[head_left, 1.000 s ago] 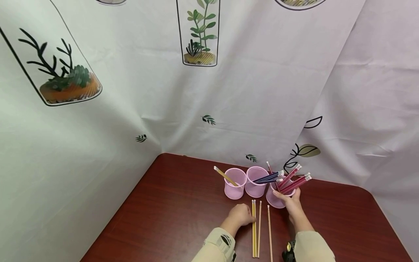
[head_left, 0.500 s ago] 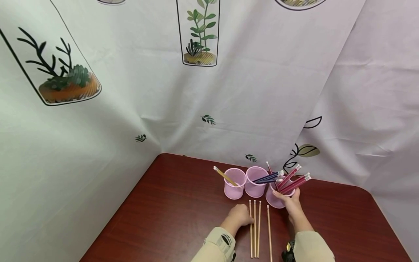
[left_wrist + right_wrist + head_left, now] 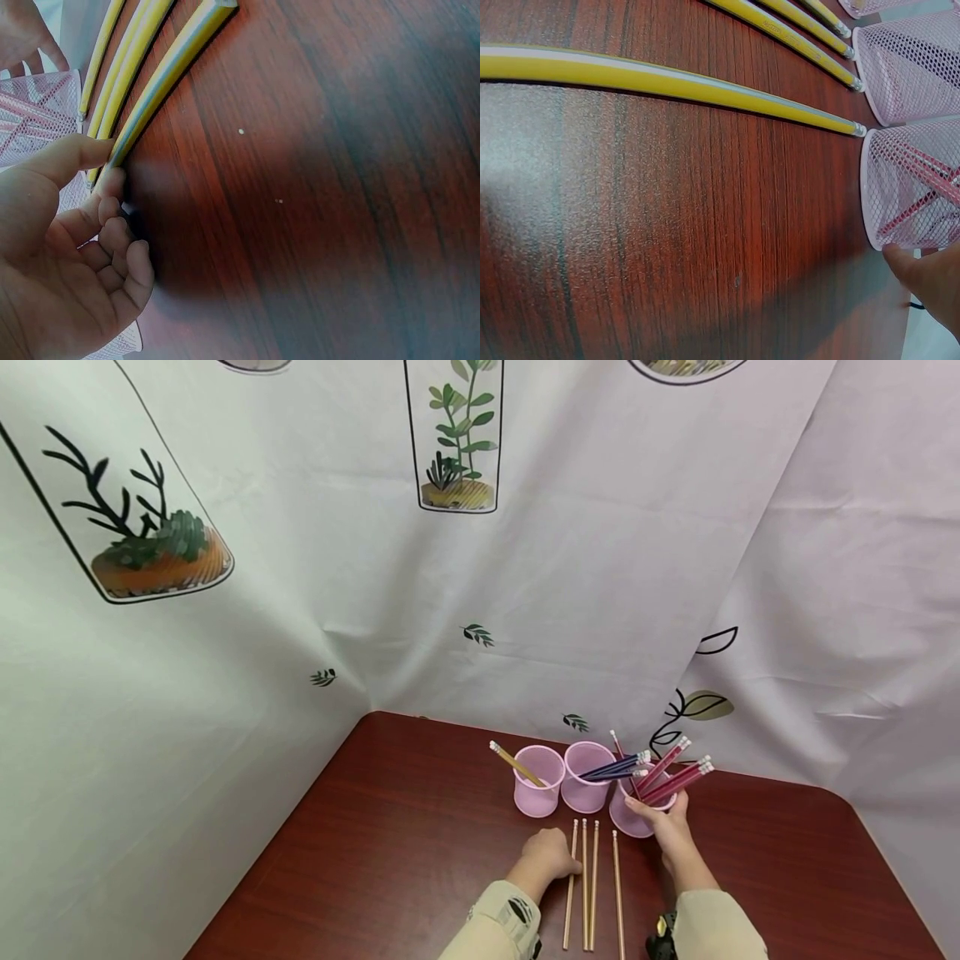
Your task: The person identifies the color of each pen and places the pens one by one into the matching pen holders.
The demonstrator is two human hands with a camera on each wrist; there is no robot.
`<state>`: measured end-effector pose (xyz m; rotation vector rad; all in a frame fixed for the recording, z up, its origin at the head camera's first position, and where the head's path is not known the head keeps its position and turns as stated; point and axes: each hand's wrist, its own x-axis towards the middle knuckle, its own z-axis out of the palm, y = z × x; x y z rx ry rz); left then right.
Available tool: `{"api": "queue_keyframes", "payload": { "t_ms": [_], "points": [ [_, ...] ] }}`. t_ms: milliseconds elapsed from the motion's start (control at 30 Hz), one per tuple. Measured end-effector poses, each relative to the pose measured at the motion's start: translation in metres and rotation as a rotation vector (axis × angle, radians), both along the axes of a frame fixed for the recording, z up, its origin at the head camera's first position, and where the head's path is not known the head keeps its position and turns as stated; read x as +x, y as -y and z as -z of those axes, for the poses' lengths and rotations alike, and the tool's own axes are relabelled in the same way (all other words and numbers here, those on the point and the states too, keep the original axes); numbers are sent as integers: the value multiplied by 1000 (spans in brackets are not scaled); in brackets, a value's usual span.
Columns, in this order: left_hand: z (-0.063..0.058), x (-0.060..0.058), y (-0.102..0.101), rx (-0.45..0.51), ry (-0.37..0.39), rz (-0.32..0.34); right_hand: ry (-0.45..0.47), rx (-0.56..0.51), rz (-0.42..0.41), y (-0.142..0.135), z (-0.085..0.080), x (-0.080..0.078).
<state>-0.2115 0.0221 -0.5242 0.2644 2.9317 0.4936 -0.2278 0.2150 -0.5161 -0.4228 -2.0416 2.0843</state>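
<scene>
My left hand (image 3: 551, 853) pinches a yellow pencil (image 3: 161, 86) between thumb and forefinger; the other fingers are curled. That pencil lies along the tabletop, tilted slightly away from its neighbours. To its right are two more yellow pencils (image 3: 589, 893) close together and another pencil (image 3: 618, 893) a little apart. My right hand (image 3: 670, 827) grips the rightmost pink mesh pencil cup (image 3: 628, 820), thumb near its rim. Several red pencils (image 3: 663, 777) lean in that cup. In the right wrist view only part of the right hand (image 3: 934, 281) shows, against the cup.
Beside the gripped cup stand a middle pink mesh cup (image 3: 587, 797) with several dark blue pencils (image 3: 615, 767) and a left pink mesh cup (image 3: 536, 802) with a yellow pencil (image 3: 517, 764) leaning out. A patterned white cloth (image 3: 480, 577) hangs behind the dark red table (image 3: 360, 843).
My left hand has separated the leftmost yellow pencil from the one next to it, and its near end has swung left. The right hand stays on the cup.
</scene>
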Motion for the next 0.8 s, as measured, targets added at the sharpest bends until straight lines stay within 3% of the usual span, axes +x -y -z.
{"api": "queue_keyframes", "payload": {
  "t_ms": [133, 333, 567, 800],
  "points": [
    [-3, 1, 1, 16, 10, -9, 28, 6, 4, -8, 19, -10],
    [-4, 2, 3, 24, 3, -15, -7, -11, 5, -19, 43, -23],
    [-6, 2, 5, 46, 17, -9, -3, -4, 7, -16, 37, -18],
    [-10, 4, 11, 99, -24, 26, -1, -29, 17, -21, 48, -26]
  ]
}}
